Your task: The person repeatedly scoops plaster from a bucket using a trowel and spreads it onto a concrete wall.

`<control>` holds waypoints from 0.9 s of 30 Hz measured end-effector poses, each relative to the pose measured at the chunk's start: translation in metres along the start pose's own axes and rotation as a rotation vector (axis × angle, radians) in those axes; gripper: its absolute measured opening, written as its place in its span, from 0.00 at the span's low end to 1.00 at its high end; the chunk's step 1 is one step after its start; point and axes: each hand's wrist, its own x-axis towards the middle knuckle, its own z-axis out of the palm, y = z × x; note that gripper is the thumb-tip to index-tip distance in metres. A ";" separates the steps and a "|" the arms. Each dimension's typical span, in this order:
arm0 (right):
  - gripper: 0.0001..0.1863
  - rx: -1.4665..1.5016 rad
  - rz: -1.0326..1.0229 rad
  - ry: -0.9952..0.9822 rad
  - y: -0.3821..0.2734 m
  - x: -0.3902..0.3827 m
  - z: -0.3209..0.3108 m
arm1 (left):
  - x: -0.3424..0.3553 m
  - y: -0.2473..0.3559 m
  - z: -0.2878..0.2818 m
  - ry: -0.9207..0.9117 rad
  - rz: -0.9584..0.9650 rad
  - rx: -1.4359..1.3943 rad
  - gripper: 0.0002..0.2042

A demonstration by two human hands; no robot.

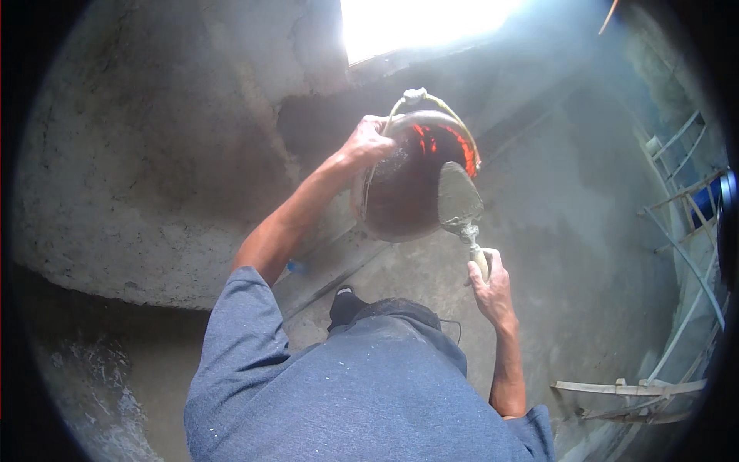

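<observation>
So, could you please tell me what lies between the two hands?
In the head view, the dark bucket gripped by the left hand and the mortar-laden trowel held by the right hand lie between them.

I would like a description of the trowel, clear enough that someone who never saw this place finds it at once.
Start at the bright window opening in the rough grey wall; just below it the left hand holds up a dark reddish bucket by its rim. The trowel lies against the bucket's right edge, its handle in the right hand. Its pointed blade, coated with grey mortar, sets it apart.
</observation>
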 end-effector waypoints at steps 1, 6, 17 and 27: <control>0.16 -0.108 0.040 -0.009 -0.003 0.005 -0.003 | -0.003 0.011 0.001 0.038 0.002 -0.049 0.15; 0.21 -0.874 -0.392 -0.046 -0.019 0.048 -0.028 | -0.013 0.043 -0.004 0.113 -0.004 -0.094 0.13; 0.15 -1.386 -0.419 -0.221 -0.036 0.096 -0.016 | -0.025 0.057 0.001 0.045 0.092 -0.148 0.25; 0.17 -1.563 -0.523 -0.140 -0.034 0.117 -0.002 | -0.024 0.040 0.000 0.082 0.176 -0.223 0.24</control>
